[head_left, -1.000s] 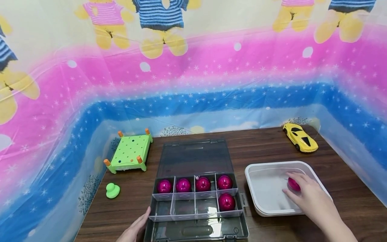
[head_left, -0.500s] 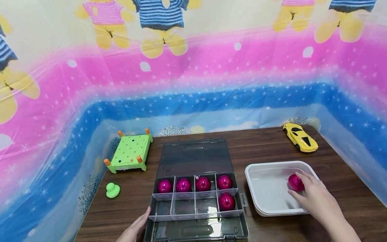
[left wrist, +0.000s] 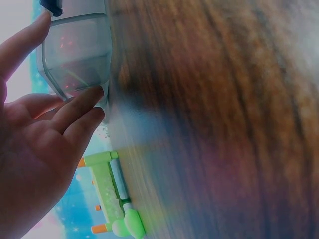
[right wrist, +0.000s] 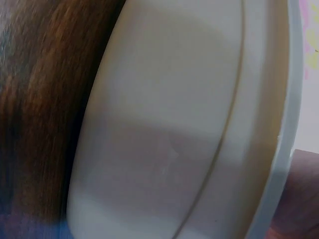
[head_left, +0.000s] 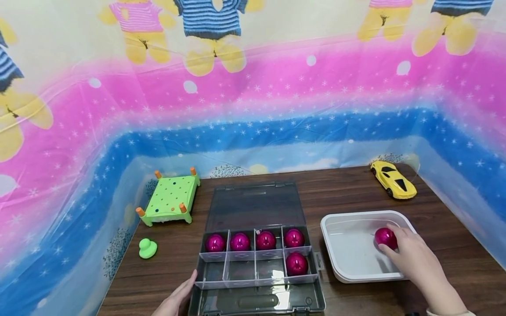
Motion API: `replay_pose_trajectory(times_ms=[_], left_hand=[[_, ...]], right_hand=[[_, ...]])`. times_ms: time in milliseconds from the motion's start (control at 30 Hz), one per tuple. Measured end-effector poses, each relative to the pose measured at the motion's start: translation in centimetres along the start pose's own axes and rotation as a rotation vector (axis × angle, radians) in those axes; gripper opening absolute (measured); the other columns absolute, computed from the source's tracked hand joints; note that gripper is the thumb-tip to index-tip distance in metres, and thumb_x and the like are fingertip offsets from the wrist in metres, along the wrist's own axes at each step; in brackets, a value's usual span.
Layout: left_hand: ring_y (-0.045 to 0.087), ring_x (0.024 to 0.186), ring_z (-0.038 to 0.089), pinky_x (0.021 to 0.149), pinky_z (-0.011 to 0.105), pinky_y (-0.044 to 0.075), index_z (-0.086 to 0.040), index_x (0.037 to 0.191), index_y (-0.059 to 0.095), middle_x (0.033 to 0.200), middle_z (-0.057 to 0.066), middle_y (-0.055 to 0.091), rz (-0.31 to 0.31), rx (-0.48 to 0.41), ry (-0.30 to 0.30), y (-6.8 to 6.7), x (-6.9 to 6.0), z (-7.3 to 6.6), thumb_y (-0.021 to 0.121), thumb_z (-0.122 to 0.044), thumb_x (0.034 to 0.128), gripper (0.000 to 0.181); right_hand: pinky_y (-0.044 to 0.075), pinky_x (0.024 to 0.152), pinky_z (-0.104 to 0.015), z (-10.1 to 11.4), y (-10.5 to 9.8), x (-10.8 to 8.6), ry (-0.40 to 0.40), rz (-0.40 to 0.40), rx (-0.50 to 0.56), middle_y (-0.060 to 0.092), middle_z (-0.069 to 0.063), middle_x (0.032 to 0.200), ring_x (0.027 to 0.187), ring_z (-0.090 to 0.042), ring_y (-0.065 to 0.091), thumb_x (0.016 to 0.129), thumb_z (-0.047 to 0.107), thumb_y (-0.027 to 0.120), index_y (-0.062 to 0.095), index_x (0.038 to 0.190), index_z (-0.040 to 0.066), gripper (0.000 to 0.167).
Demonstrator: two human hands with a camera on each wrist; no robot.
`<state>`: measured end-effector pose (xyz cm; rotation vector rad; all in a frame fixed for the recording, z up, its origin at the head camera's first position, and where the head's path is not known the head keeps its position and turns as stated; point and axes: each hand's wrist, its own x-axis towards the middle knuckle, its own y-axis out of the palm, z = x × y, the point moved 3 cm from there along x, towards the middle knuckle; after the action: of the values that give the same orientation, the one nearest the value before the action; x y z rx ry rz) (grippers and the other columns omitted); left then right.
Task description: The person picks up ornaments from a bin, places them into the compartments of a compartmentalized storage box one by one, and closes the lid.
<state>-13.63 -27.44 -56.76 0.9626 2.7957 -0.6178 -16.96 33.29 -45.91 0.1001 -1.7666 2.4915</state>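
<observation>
In the head view, my right hand (head_left: 418, 259) pinches a shiny magenta bauble (head_left: 385, 238) between thumb and fingers, inside the white plastic tub (head_left: 348, 277). The right wrist view shows mostly the tub's outer wall (right wrist: 159, 109), with part of the hand (right wrist: 298, 199) behind its rim. My left hand (head_left: 178, 298) rests against the left side of a smoky grey compartment box (head_left: 258, 303). In the left wrist view, that hand (left wrist: 42, 134) touches the box's side (left wrist: 79, 50) with extended fingers. The back row holds several magenta baubles (head_left: 265, 241); one more bauble (head_left: 296, 263) sits front right.
The box's lid (head_left: 254, 206) lies folded back. A green toy bed (head_left: 171, 197) with orange posts and a small green duck (head_left: 147, 249) stand on the left. At the back right is a yellow toy car (head_left: 392, 180). Patterned cloth (head_left: 253, 127) surrounds the wooden table (head_left: 336, 193).
My right hand has drawn back slightly to the right in the tub, and more of the bauble in its fingers shows. My left hand and the box have stayed put.
</observation>
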Motion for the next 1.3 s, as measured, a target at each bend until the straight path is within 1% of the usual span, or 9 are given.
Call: replay_pose_trajectory(times_ms=[333, 567, 667, 733, 867, 933, 967, 1167, 1300], left_hand=[[0.013, 0.133, 0.051, 0.092, 0.010, 0.027, -0.012, 0.154, 0.002, 0.150, 0.036, 0.010, -0.010, 0.030, 0.020, 0.0, 0.0, 0.1, 0.077, -0.021, 0.0842, 0.102], [0.013, 0.133, 0.052, 0.091, 0.009, 0.027, -0.001, 0.152, 0.001, 0.150, 0.036, 0.010, -0.007, 0.011, 0.007, -0.1, -0.1, 0.1, 0.078, -0.021, 0.0830, 0.105], [0.013, 0.133, 0.050, 0.092, 0.010, 0.026, -0.009, 0.154, 0.002, 0.150, 0.036, 0.011, -0.010, 0.015, 0.015, 0.0, -0.1, 0.0, 0.078, -0.021, 0.0831, 0.105], [0.016, 0.135, 0.043, 0.093, 0.011, 0.026, -0.021, 0.156, 0.004, 0.151, 0.035, 0.011, -0.015, 0.033, 0.029, 0.0, -0.1, 0.0, 0.077, -0.021, 0.0836, 0.103], [0.022, 0.133, 0.005, 0.095, 0.012, 0.026, -0.044, 0.153, 0.007, 0.150, 0.035, 0.013, -0.028, 0.059, 0.064, 0.0, -0.3, 0.0, 0.077, -0.021, 0.0841, 0.100], [0.022, 0.128, -0.007, 0.095, 0.012, 0.027, -0.041, 0.154, 0.007, 0.150, 0.035, 0.013, -0.028, 0.057, 0.077, 0.0, -0.3, 0.0, 0.076, -0.021, 0.0845, 0.100], [0.022, 0.128, -0.007, 0.095, 0.012, 0.027, -0.037, 0.155, 0.007, 0.150, 0.035, 0.012, -0.026, 0.052, 0.079, 0.0, -0.2, 0.1, 0.076, -0.020, 0.0847, 0.100], [0.016, 0.135, 0.043, 0.094, 0.011, 0.027, -0.009, 0.155, 0.002, 0.151, 0.035, 0.010, -0.008, 0.017, 0.042, 0.0, 0.1, 0.5, 0.075, -0.020, 0.0860, 0.101], [0.013, 0.134, 0.049, 0.092, 0.010, 0.027, -0.006, 0.154, 0.001, 0.151, 0.034, 0.010, -0.005, 0.016, 0.019, 0.0, 0.1, 0.8, 0.076, -0.022, 0.0845, 0.104]], right_hand=[[0.043, 0.079, -0.066, -0.1, 0.5, 0.4, 0.030, 0.002, -0.008, 0.053, -0.035, 0.111, 0.100, -0.049, 0.051, 0.075, 0.028, 0.084, 0.055, 0.124, -0.006, 0.067], [0.046, 0.075, -0.062, -0.2, 0.5, 0.4, 0.021, 0.019, -0.009, 0.058, -0.030, 0.108, 0.095, -0.043, 0.055, 0.077, 0.029, 0.082, 0.060, 0.120, -0.003, 0.058], [0.046, 0.075, -0.061, -0.1, 0.4, 0.3, 0.005, 0.010, -0.009, 0.062, -0.028, 0.107, 0.094, -0.042, 0.057, 0.077, 0.028, 0.082, 0.061, 0.119, -0.003, 0.056], [0.046, 0.073, -0.061, 0.0, 0.3, 0.3, -0.005, 0.003, -0.004, 0.063, -0.027, 0.106, 0.092, -0.040, 0.058, 0.076, 0.027, 0.082, 0.062, 0.119, -0.003, 0.056], [0.048, 0.071, -0.058, 0.1, 0.1, 0.3, -0.026, -0.008, 0.018, 0.065, -0.024, 0.103, 0.086, -0.035, 0.060, 0.076, 0.027, 0.082, 0.063, 0.119, -0.002, 0.055], [0.048, 0.070, -0.057, 0.3, 0.1, 0.2, -0.036, -0.007, 0.036, 0.065, -0.023, 0.102, 0.085, -0.034, 0.060, 0.076, 0.027, 0.083, 0.063, 0.119, -0.002, 0.055], [0.048, 0.071, -0.056, 0.3, 0.1, 0.1, -0.042, -0.010, 0.043, 0.065, -0.022, 0.102, 0.086, -0.034, 0.061, 0.076, 0.026, 0.082, 0.063, 0.119, -0.002, 0.055], [0.047, 0.074, -0.058, 0.8, -0.1, -0.1, -0.073, -0.049, 0.060, 0.065, -0.023, 0.105, 0.092, -0.038, 0.061, 0.077, 0.026, 0.082, 0.063, 0.120, 0.001, 0.054], [0.047, 0.074, -0.058, 1.5, -0.4, -0.4, -0.113, -0.113, 0.070, 0.065, -0.023, 0.107, 0.094, -0.039, 0.061, 0.077, 0.024, 0.081, 0.064, 0.120, 0.003, 0.051]])
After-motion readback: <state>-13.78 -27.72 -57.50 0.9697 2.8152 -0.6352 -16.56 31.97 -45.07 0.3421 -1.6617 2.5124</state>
